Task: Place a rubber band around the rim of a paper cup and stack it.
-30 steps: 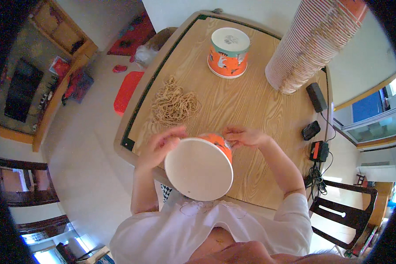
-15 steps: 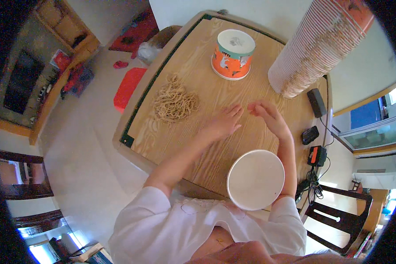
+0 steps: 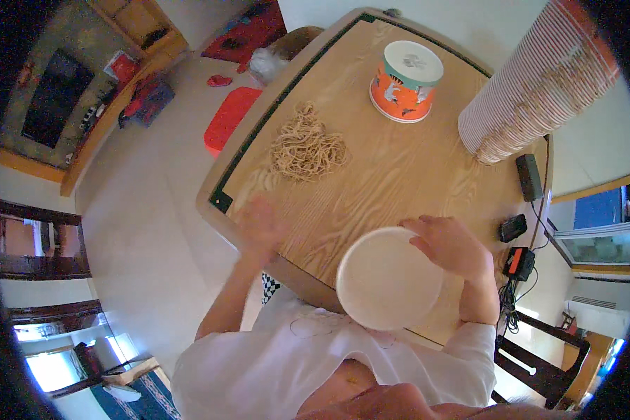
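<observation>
My right hand [image 3: 455, 246] is closed at the far right rim of a round white paper bucket [image 3: 388, 283], near the front edge of the table. The bucket's pale inside faces up. My left hand [image 3: 260, 227] is smeared by motion over the table's left front edge, apart from the bucket, and its fingers do not show clearly. Beyond it lies a tangled heap of thin tan rubber bands [image 3: 308, 150]. Farther back, an orange and green paper bucket [image 3: 406, 82] stands upside down.
A tall leaning stack of nested paper buckets [image 3: 532, 84], with tan bands along its side, rises at the back right of the wooden table [image 3: 371, 185]. Black adapters [image 3: 528, 176] and cables [image 3: 512, 301] line the right edge. A red stool [image 3: 232, 120] stands left of the table.
My hands, close together over the table before, have parted. The left has swung back and left; the right has come back to the bucket's rim. The bucket has shifted left, and the view has turned.
</observation>
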Demonstrator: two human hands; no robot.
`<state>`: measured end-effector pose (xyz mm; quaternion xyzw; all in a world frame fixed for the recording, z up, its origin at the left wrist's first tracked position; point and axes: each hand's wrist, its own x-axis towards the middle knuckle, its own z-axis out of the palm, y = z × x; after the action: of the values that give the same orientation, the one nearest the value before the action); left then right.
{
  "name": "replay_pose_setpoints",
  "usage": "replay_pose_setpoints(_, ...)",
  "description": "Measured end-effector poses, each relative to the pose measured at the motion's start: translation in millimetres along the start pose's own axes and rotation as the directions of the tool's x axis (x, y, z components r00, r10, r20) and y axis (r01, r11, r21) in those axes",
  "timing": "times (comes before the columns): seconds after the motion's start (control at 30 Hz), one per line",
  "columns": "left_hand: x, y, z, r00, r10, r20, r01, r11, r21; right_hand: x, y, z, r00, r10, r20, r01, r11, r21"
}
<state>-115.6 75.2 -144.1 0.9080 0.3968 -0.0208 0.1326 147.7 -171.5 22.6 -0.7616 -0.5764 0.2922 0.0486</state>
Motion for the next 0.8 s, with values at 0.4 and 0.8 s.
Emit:
replay_pose_setpoints(0.4, 26.5, -16.7, -79.2, 0.778, 0.071, -0.625, -0.128, 0.991, -0.046, -6.5, -11.3, -10.3, 0.805, 0.228, -0.547, -0.238, 0.97, 0.054)
replay_pose_setpoints(0.8, 64.8, 39.6, -23.7, 0.851, 0.255, -0.46, -0.292, 0.956, -0.01, -28.6, -0.4, -19.2, 0.64, 0.26, -0.723, -0.028, 0.948, 0.317)
